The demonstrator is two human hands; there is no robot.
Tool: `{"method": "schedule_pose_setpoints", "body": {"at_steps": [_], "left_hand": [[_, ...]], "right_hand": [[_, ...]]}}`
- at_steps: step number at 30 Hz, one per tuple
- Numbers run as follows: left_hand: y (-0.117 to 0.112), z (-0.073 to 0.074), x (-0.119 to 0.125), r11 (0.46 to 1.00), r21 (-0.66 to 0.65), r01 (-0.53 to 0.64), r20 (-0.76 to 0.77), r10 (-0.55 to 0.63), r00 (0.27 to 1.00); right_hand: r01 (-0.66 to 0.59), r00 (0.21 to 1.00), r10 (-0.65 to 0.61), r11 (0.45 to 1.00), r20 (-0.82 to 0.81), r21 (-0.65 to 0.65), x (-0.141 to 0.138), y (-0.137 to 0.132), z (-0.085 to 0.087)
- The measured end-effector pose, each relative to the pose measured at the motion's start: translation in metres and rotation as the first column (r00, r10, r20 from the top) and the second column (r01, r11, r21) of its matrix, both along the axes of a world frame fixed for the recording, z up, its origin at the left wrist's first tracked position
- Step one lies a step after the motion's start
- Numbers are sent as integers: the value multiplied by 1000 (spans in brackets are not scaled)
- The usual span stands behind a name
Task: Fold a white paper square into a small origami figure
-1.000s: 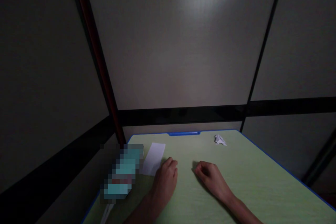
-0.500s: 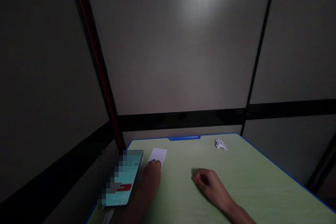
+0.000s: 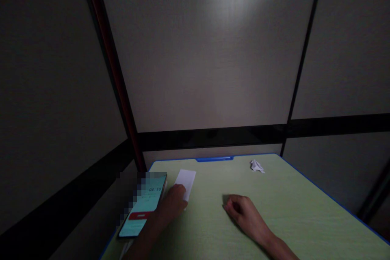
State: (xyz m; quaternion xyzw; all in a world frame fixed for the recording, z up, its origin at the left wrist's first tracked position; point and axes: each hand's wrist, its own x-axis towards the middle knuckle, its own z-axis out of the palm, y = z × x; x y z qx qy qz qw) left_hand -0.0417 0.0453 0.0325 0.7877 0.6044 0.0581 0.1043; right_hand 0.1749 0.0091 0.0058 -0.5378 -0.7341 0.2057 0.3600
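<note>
Head view: the left hand [image 3: 171, 205] rests with its fingers together on the near end of a white rectangular paper slip [image 3: 187, 178], which reaches toward 1 o'clock. The right hand [image 3: 243, 211] lies loosely curled and empty on the pale green table [image 3: 304, 219], with the slip at its 10 o'clock, apart from it.

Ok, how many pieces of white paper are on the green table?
2. A flat white rectangular paper sheet lies at the left, touched by the left hand; a small folded white paper piece sits near the far right corner. Others may be hidden.
</note>
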Motion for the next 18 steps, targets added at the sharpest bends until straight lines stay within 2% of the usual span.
{"method": "schedule_pose_setpoints", "body": {"at_steps": [7,13,18], "left_hand": [[-2,-1,3,999,46,-8,50,6,999],[-3,0,2,996,-61,61,44,-59,997],[-1,-5,4,997,-9,71,30,-71,997]], "right_hand": [[2,1000,-2,1000,7,-12,-1,-1,2],[-11,1000,11,1000,24,-8,0,-1,1],[-3,1000,2,1000,27,7,0,0,-1]]}}
